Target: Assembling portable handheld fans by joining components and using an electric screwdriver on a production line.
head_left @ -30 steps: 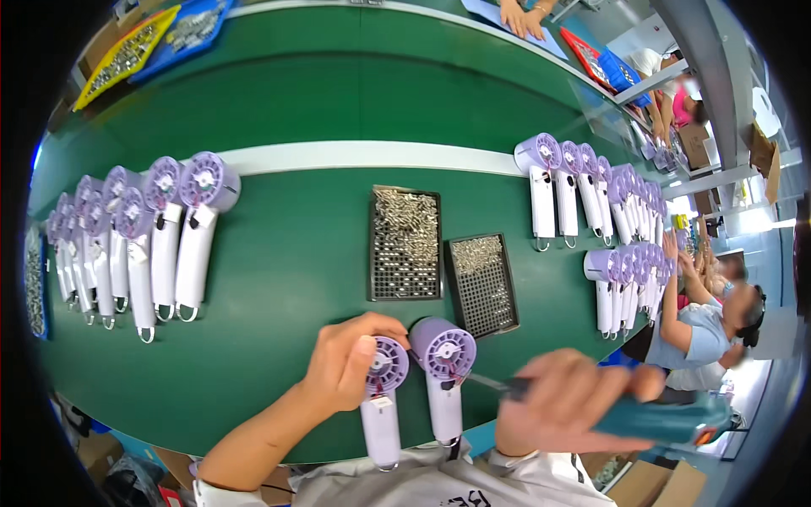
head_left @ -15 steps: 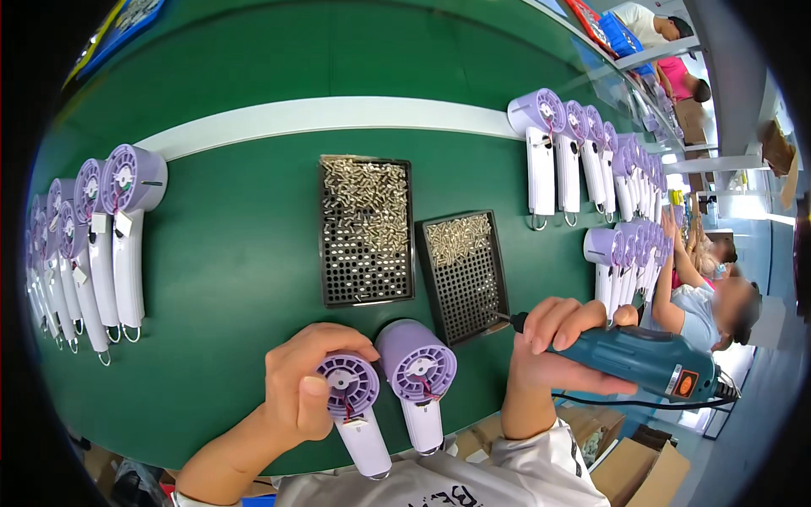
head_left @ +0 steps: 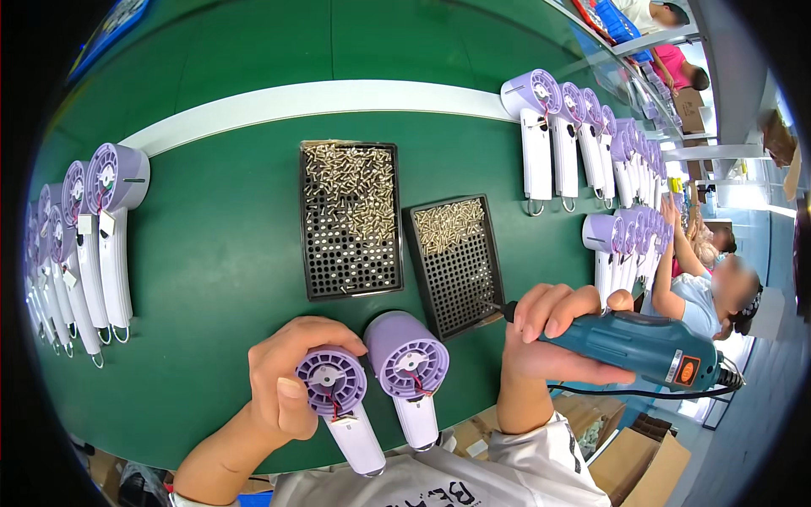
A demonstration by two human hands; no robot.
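Observation:
My left hand (head_left: 287,380) is closed round the purple head of a handheld fan (head_left: 355,441), whose white handle points toward me. Red wires show inside its open head. Right beside it lies a second handheld fan (head_left: 417,422) of the same kind, untouched by either hand. In my right hand (head_left: 562,334) is a teal electric screwdriver (head_left: 629,345) with a black cable. Its bit points left, over the lower right part of the smaller black screw tray (head_left: 498,291). The larger black screw tray (head_left: 399,262) lies to the left, with loose screws heaped across its upper part.
Rows of purple-and-white fans (head_left: 114,245) stand at the left, with more fans (head_left: 537,152) at the right. A white strip (head_left: 338,95) crosses the green table (head_left: 220,228). Co-workers (head_left: 705,283) sit along the far right. Cardboard boxes (head_left: 638,456) are below the table edge.
The view has shifted slightly, so the trays and fans appear a little further left and higher. Both hands keep their holds on the fan and the screwdriver.

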